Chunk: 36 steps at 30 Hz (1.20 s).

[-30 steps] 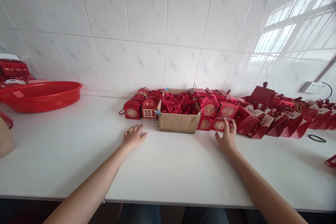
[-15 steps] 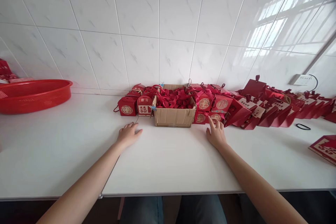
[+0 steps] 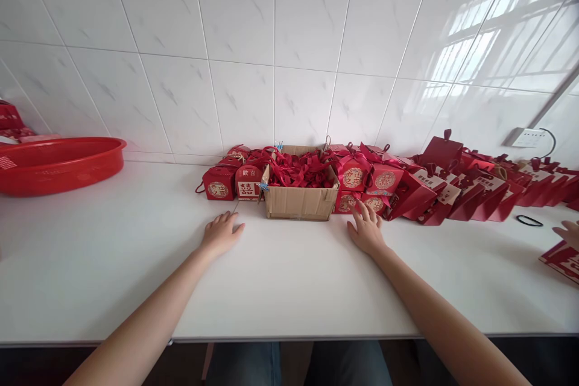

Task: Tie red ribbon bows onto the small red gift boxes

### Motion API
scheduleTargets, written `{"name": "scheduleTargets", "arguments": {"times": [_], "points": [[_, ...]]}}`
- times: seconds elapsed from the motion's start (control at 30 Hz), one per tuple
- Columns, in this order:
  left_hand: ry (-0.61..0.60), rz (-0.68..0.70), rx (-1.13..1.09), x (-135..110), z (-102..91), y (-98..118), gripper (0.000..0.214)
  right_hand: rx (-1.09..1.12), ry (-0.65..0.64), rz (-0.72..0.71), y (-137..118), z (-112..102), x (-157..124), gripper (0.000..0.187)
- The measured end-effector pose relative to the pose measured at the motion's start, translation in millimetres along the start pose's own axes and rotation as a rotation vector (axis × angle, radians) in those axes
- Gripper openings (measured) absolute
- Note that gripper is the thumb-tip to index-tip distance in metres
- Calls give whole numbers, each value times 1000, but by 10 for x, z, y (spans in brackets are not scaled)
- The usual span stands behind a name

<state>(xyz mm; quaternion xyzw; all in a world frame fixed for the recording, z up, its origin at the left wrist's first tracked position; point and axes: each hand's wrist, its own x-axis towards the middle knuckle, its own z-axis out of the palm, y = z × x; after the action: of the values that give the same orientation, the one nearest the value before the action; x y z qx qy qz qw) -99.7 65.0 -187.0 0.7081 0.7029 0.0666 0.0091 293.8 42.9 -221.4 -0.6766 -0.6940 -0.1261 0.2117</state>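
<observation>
Lying on the white table (image 3: 294,289), the left hand (image 3: 221,234) has its fingers loosely spread. The right hand (image 3: 367,230), fingers also spread, partly hides the stacked gift boxes (image 3: 353,177); whether it touches them, I cannot tell. Beyond and between both sits the cardboard box (image 3: 299,203), its bottom hidden by red ribbons (image 3: 301,170). Picture edges cut off a red basin (image 3: 63,172) and another person's hand (image 3: 569,233).

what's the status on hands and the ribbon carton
Left hand open on white table. Right hand open near red boxes. Carton holding red ribbons. Red boxes flanking it closely.
</observation>
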Motion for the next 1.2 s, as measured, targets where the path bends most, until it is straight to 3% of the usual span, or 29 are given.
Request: {"name": "scheduleTargets", "arguments": {"times": [0.2, 0.37, 0.5, 0.7, 0.8, 0.9, 1.07, 1.2], "points": [[-1, -4, 3, 24, 11, -15, 56, 77, 410, 101, -108, -83, 151, 46], [21, -1, -6, 64, 28, -27, 54, 142, 491, 108, -177, 45, 431, 53], [19, -3, -13, 43, 11, -14, 53, 162, 556, 92, -203, 114, 436, 52], [25, -5, -16, 21, 15, -22, 52, 155, 422, 57, -231, 72, 396, 57], [33, -7, -42, 28, 35, -45, 50, 167, 455, 107, -247, 45, 381, 53], [66, -28, -65, 73, 58, -58, 53, 191, 450, 59, -256, 12, 351, 49], [267, -189, -138, 307, 85, -80, 79, 211, 575, 18, -292, -53, 309, 53], [412, -238, -236, 579, 87, -150, 97, 273, 373, -15, -305, -41, 265, 47]]}}
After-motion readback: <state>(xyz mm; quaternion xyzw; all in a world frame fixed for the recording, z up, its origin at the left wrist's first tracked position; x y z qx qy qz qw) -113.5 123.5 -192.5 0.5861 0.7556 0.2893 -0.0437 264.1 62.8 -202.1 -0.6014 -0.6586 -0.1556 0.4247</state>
